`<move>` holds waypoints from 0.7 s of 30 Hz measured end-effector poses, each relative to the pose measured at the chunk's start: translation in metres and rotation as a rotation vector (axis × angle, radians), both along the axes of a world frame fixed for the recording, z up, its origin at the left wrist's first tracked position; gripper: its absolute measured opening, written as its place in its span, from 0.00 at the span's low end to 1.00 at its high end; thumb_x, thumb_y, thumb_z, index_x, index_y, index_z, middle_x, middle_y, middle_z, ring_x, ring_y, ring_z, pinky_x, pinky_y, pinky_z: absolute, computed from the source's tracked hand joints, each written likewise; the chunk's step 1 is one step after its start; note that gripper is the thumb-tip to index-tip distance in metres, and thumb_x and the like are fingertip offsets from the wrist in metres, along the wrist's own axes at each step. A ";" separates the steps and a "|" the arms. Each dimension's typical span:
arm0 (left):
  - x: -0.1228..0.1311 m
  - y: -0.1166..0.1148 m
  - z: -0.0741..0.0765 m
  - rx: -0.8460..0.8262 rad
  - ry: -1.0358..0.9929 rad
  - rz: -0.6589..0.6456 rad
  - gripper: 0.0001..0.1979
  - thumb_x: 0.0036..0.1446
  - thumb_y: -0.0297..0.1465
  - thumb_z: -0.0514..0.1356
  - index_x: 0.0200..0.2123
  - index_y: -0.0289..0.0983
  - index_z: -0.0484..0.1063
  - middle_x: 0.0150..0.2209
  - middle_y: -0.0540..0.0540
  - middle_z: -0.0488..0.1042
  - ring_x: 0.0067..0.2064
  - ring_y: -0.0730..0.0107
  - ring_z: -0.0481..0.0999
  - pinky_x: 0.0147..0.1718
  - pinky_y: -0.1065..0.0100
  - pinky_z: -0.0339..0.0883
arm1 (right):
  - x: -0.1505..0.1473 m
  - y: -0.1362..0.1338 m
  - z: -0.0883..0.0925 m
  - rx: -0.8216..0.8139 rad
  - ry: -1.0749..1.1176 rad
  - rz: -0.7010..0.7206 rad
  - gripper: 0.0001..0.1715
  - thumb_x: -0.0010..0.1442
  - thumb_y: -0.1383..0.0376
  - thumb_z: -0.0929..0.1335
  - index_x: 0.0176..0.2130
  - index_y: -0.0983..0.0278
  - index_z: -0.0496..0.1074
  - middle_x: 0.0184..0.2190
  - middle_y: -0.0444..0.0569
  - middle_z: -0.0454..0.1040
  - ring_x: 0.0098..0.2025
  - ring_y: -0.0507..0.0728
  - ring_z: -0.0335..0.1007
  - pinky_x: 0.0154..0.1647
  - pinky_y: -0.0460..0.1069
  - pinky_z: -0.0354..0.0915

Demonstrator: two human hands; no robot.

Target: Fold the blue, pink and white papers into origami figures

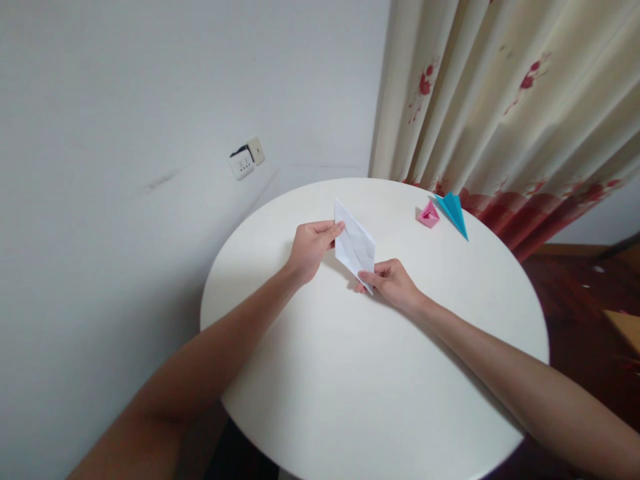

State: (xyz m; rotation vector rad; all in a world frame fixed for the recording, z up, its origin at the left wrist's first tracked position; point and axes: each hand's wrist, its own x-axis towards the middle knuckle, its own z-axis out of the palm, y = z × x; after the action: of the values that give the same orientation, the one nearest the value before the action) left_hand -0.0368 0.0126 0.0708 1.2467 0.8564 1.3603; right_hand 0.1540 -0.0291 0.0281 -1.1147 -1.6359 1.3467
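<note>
A folded sheet of white paper (356,243) is held up between both hands, a little above the white round table (320,393). It has pointed ends at top left and bottom right, and a crease runs along its middle. My left hand (310,250) pinches its left edge, thumb on the face towards me. Near the lower right point, my right hand (393,283) grips the paper with the thumb on top and the fingers behind. The fingertips behind the paper are partly hidden.
At the table's far right lie a pink folded paper piece (429,215) and a blue paper plane (454,213). Behind them hangs a cream and red curtain (480,120). A wall with a power socket (242,164) stands close on the left.
</note>
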 end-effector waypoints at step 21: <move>0.011 0.001 -0.007 0.012 -0.081 0.048 0.27 0.57 0.49 0.66 0.48 0.31 0.76 0.42 0.35 0.82 0.45 0.53 0.82 0.45 0.58 0.75 | -0.001 0.000 -0.012 0.039 -0.092 0.065 0.25 0.58 0.52 0.69 0.28 0.70 0.81 0.17 0.44 0.66 0.20 0.48 0.52 0.22 0.47 0.48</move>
State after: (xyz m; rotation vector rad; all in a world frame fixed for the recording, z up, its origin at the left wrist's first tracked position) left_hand -0.0260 0.0141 0.0641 1.1790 0.8276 1.4464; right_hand 0.1534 -0.0295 0.0165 -1.1237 -1.7716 1.3160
